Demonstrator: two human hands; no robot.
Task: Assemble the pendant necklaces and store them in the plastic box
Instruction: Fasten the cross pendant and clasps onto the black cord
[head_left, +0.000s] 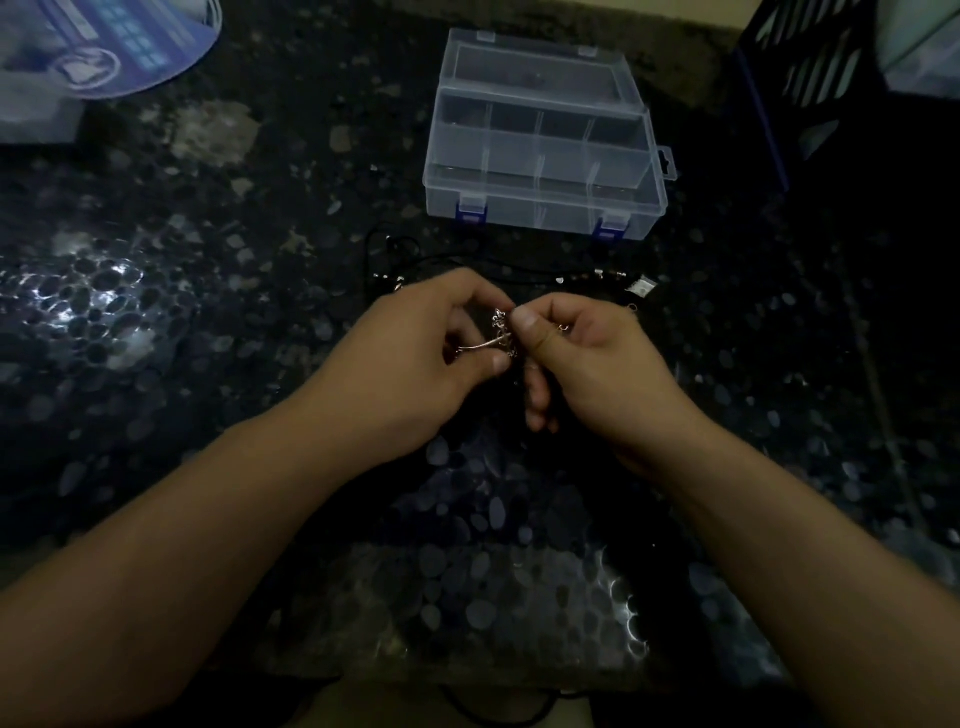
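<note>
Dim light falls on a dark, speckled stone surface that glints in patches. Both hands are raised just above it, close together near the middle. The left hand has its fingers curled round a small silvery pendant, thumb pressed against its lower end. The right hand pinches something tiny at the pendant's top between thumb and forefinger; whether that is a ring or a cord end I cannot make out, it is too small and dark. The fingertips of the two hands nearly touch.

Beyond the hands, black cords lie loose on the surface, with small metal clasps at their ends off to the right, and a tiny clear packet just beside those. Farther back stands the clear plastic box, lid open and leaning back, blue latches on its front wall, its inside split by dividers into compartments. Most of them look bare; I cannot tell what the back ones hold.

At the far left corner lies a blue printed bag. At the far right stands a dark blue crate with slotted sides.
</note>
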